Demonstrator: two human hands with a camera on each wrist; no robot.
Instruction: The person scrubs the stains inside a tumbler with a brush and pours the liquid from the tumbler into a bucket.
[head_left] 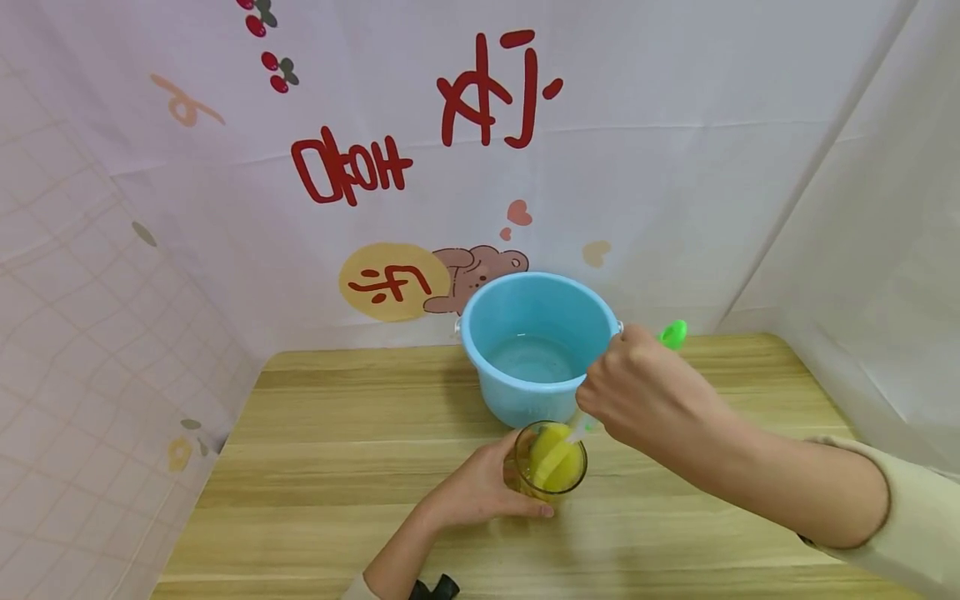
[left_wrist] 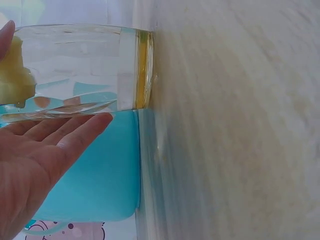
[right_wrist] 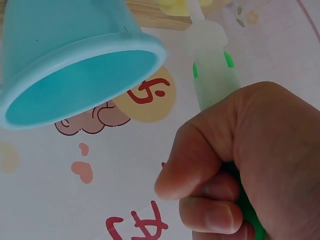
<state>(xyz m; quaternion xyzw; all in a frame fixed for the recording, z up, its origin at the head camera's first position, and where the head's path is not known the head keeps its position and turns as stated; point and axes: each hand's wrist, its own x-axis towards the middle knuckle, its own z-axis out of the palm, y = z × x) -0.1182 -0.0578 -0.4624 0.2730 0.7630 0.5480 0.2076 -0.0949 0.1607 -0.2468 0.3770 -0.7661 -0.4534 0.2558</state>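
My left hand (head_left: 483,487) holds a clear drinking glass (left_wrist: 80,60), its fingers along one side and the thumb on the other. The glass stands upright on the table. In the right hand (head_left: 645,383) is a sponge cup brush (right_wrist: 215,82), gripped by its green and whitish handle, whose bright green end sticks out behind the fist. The brush's yellow sponge head (head_left: 557,460) is inside the glass. In the left wrist view, the sponge (left_wrist: 15,75) shows near the glass's mouth, away from the base.
Just behind the glass is a light blue bucket (head_left: 513,404) with some water at its bottom. The wooden table (head_left: 337,450) meets a printed white cloth wall (head_left: 637,167) at the back. A small black object (head_left: 442,587) shows beside the left wrist.
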